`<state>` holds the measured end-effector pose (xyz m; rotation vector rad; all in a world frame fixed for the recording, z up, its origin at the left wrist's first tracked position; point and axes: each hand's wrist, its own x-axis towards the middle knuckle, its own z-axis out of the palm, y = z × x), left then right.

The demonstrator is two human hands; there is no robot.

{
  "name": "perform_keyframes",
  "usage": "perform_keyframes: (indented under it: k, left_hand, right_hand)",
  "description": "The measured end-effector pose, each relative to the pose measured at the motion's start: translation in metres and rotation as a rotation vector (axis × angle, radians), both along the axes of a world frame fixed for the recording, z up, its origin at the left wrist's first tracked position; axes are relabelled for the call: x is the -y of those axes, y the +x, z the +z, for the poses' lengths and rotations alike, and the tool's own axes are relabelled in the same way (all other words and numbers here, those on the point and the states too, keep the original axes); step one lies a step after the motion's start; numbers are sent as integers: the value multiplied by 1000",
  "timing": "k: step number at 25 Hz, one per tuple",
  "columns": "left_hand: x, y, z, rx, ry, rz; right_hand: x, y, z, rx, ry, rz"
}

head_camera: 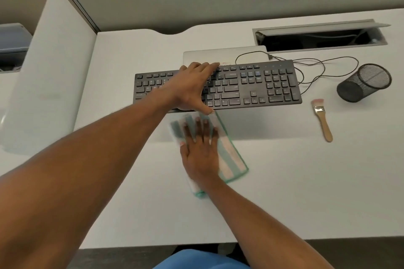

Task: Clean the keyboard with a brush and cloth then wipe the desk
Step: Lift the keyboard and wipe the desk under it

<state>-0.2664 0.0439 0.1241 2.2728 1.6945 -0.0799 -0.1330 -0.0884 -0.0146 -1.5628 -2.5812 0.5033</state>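
Wiping white desk (284, 192), it seems: right hand (200, 153), fingers (199, 126) spread, presses striped green cloth (231, 159); left hand (192, 85) grips black keyboard (251, 85); wooden-handled brush (322, 119) idle.

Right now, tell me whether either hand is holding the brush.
No, the brush lies untouched on the desk, right of the keyboard.

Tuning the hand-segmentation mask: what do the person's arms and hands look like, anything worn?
Left hand and right hand: bare, no gloves, no rings seen, though blur could hide small ones. No sleeves or watch up to the frame edge. Blue fabric garment shows at the bottom edge.
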Motion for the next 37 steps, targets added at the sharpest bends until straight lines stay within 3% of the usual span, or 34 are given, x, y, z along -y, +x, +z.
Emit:
perform_keyframes:
  k: [6, 9, 11, 13, 22, 27, 29, 33, 37]
  left_hand:
    - [14, -11, -13, 28, 3, 14]
    - [21, -15, -14, 25, -13, 20]
    - [23, -16, -12, 6, -17, 21]
    - [25, -15, -12, -9, -18, 23]
    - [10, -5, -3, -19, 23, 8]
    - [-4, -6, 2, -15, 49, 10]
    - [-7, -6, 2, -5, 54, 16]
    - [-5, -7, -3, 5, 58, 20]
    - [7, -2, -10, -4, 66, 33]
  right_hand:
    - [95, -68, -7, 13, -60, 424]
    - [141, -52, -15, 28, -22, 675]
    - [144, -20, -16, 23, 0, 713]
    - [126, 20, -14, 20, 3, 621]
    - [-25, 175, -16, 179, 126, -162]
    - [-73, 145, -19, 194, 30, -641]
    - [-67, 98, -16, 156, 17, -593]
    - [-31, 2, -12, 19, 48, -266]
    - [20, -47, -10, 31, 21, 61]
